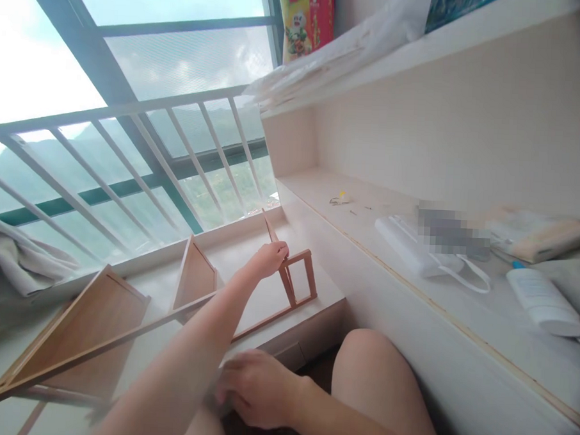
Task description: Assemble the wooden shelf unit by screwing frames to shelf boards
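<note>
A light wooden rack (108,312) lies tipped over on the white window sill (250,248), with two tray-like shelves and a long rail running toward a small rectangular end frame (301,277). My left hand (269,258) reaches out over the sill and is closed around a thin wooden strip (269,226) that slants up from that end frame. My right hand (258,386) is low at the sill's front edge, palm down and blurred. Whether it holds anything is unclear.
A white railing and window (144,147) close off the far side. A grey cloth (9,263) lies at the left. The shelf at the right carries a white case with a cord (413,248), a white tube (543,299) and books (534,231). My knee (374,369) is below.
</note>
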Motion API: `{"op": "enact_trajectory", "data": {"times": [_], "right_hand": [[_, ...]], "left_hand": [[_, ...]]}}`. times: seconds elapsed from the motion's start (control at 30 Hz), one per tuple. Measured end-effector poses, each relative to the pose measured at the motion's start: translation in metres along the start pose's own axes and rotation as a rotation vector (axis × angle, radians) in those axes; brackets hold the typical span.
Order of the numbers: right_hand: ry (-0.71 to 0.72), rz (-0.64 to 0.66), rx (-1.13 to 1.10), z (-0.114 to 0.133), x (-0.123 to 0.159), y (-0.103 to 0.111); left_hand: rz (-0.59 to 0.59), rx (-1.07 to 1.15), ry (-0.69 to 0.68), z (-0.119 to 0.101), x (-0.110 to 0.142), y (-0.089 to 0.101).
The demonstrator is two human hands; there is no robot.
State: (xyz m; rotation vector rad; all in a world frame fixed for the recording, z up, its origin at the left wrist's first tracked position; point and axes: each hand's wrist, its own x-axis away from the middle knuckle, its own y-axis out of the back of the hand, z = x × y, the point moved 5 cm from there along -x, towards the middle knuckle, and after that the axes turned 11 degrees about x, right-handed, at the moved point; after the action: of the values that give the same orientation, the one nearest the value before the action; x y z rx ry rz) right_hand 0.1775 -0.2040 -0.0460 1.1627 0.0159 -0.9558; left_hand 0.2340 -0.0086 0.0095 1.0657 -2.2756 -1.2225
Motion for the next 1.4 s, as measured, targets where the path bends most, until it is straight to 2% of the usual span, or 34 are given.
{"op": "enact_trajectory", "data": {"times": [0.1, 0.2, 0.3, 0.4, 0.47, 0.53, 0.67, 0.83, 1.23, 1.3, 1.4], "right_hand": [[-0.214, -0.251, -0.163, -0.023, 0.002, 0.041], [-0.480, -0.506, -0.151, -0.050, 0.006, 0.100], [-0.632, -0.540, 0.048, -0.074, 0.004, 0.167], [-0.916, -0.519, 0.323, -0.113, 0.008, 0.228], [-1.021, -0.517, 0.520, -0.138, 0.013, 0.260], [-1.085, -0.481, 0.692, -0.161, 0.019, 0.278], [-1.228, -0.358, 0.858, -0.195, 0.036, 0.286], [-1.333, -0.305, 0.879, -0.213, 0.046, 0.280], [-1.374, -0.310, 0.860, -0.216, 0.049, 0.282], [-1.344, -0.338, 0.840, -0.215, 0.047, 0.282], [-1.285, -0.447, 0.820, -0.212, 0.046, 0.284]], "left_hand": [[-0.020, -0.026, -0.011, 0.005, -0.001, -0.001], [-0.044, -0.073, -0.026, 0.007, -0.002, -0.001], [-0.046, -0.100, -0.020, 0.007, -0.003, -0.001], [-0.030, -0.082, 0.007, 0.008, -0.002, 0.000], [-0.030, -0.077, 0.025, 0.008, -0.001, 0.001], [-0.037, -0.073, 0.034, 0.008, 0.000, 0.002], [-0.046, -0.055, 0.045, 0.008, 0.002, 0.004], [-0.047, -0.048, 0.054, 0.009, 0.003, 0.003], [-0.047, -0.035, 0.049, 0.013, 0.001, 0.001], [-0.047, -0.035, 0.047, 0.014, 0.000, 0.000], [-0.042, -0.031, 0.044, 0.015, -0.001, -0.001]]}}
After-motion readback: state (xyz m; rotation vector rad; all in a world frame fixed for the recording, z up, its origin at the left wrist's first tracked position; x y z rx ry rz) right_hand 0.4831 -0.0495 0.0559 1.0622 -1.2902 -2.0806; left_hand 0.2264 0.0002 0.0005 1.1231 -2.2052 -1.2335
